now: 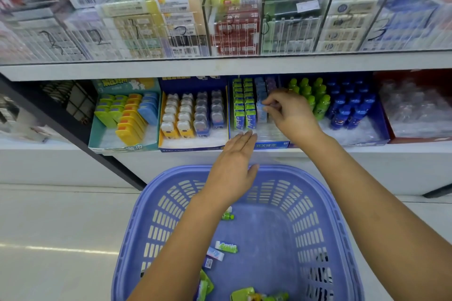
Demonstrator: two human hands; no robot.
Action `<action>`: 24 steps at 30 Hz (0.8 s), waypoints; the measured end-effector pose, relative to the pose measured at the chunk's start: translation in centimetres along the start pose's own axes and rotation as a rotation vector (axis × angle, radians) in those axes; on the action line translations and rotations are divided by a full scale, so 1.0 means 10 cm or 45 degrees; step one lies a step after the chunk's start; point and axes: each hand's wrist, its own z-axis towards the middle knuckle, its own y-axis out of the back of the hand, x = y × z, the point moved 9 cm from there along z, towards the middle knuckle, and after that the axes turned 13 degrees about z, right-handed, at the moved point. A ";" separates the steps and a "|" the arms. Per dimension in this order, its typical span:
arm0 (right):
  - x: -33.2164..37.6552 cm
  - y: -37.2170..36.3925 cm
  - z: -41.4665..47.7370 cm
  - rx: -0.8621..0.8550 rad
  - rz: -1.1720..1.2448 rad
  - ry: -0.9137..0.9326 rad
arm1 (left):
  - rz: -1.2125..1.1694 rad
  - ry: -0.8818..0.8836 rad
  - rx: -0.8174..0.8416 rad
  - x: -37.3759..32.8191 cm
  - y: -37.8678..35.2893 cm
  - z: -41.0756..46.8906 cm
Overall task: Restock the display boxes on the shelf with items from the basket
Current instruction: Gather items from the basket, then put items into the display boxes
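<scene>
Right hand is up at the lower shelf, over the middle display box. Its grip is narrow: thumb and fingertips are pinched on the top of a pack in the row of blue erasers. The pack itself is blurred. Just left of that row in the same box stand two rows of green erasers, upright and tightly packed. Left hand has a wide grip, fingers straight and together, palm down, holding nothing. Its fingertips are near the box's front edge and its wrist is above the far rim of the basket. The purple slotted basket sits on the floor below the shelf, between the forearms. Loose on its bottom are a green-wrapped eraser, a pale blue eraser touching it, a small green bottle lying down and more green packs at the near edge. To the left on the shelf are a box of bear-shaped cases and a teal box of yellow, green and blue cases. To the right are green bottles and blue bottles. The upper shelf holds clear bins of flat packs.
</scene>
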 end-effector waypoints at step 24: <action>-0.28 -2.23 -2.08 1.218 -0.186 -0.554 | 0.047 0.693 0.922 1.35 -1.95 -1.69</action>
